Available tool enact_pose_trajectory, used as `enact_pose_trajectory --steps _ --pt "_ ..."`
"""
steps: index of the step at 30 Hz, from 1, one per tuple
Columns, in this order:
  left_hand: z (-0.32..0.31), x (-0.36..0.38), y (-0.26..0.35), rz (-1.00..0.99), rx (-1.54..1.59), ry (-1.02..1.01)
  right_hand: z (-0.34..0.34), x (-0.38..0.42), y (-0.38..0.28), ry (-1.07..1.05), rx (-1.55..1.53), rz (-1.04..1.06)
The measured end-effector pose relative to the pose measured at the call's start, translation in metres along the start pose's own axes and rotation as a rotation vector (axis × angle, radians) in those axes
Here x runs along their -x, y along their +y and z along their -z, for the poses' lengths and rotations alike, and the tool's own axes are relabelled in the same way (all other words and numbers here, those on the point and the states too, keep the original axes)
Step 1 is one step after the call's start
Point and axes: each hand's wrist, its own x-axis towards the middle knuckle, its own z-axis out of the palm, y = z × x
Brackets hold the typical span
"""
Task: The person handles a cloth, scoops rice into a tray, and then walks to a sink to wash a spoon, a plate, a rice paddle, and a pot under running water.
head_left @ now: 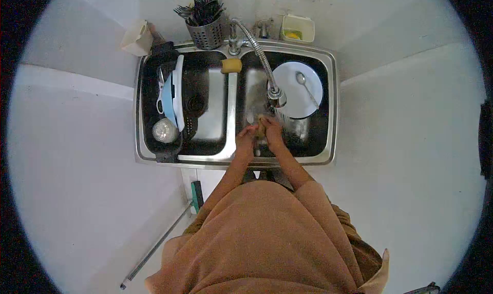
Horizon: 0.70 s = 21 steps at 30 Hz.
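Observation:
Both of my hands are low in the right basin of a steel double sink, under the spray of the faucet head. My right hand has its fingers wrapped round a small yellowish-brown item, perhaps a sponge. My left hand is just left of it, fingers bent; whether it grips anything is too small to tell. Behind my right hand lies a white plate with a metal spoon on it.
A yellow sponge sits on the divider. The left basin holds a dark rack with upright plates and a clear glass item. Behind the sink stand a cutlery holder and a pale yellow container. A broom leans at lower left.

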Motion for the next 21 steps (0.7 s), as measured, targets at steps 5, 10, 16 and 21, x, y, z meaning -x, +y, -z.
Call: enact_pose_trajectory --steps 5,10,16,21 --pt "-0.013 -0.021 -0.01 0.001 0.02 -0.052 -0.006 0.022 -0.016 -0.023 0.014 -0.078" --pt "-0.029 -0.025 -0.001 -0.081 0.053 -0.003 0.014 0.012 -0.01 -0.13 0.417 0.098" --pt "-0.025 -0.053 -0.007 -0.264 -0.163 0.002 0.03 0.003 0.033 0.008 0.885 0.464" --pt "-0.028 -0.065 -0.024 -0.254 0.016 0.118 0.057 0.035 0.0 -0.099 0.743 0.42"
